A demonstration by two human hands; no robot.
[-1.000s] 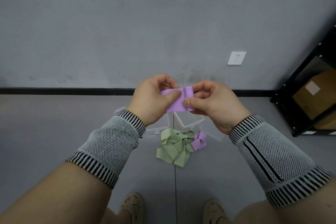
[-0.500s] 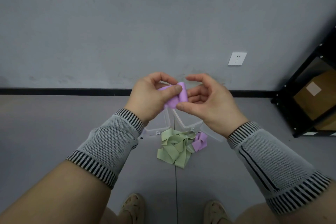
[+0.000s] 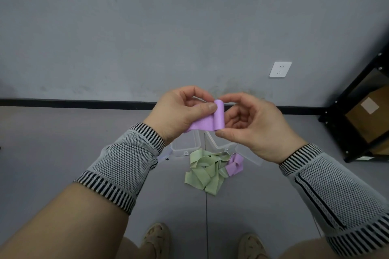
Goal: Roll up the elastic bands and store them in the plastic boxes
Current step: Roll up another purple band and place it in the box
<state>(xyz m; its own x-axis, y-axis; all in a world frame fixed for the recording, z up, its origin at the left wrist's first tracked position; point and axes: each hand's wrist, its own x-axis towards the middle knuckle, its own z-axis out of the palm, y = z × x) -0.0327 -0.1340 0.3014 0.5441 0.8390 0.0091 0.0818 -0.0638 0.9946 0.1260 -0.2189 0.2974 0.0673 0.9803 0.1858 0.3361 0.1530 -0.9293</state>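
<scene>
Purple elastic band (image 3: 207,121) is held up in the air btw both hands, partly rolled at its right end. Left hand (image 3: 179,111) pinches the flat part w/ thumb and fingers. Right hand (image 3: 255,126) pinches the roll, index on top, thumb below. On the floor under them: clear plastic boxes (image 3: 186,145), green bands (image 3: 205,171), another purple band (image 3: 234,165)

Both hands (image 3: 181,111) (image 3: 255,127) raised, fingers (image 3: 207,107) pinching
</scene>
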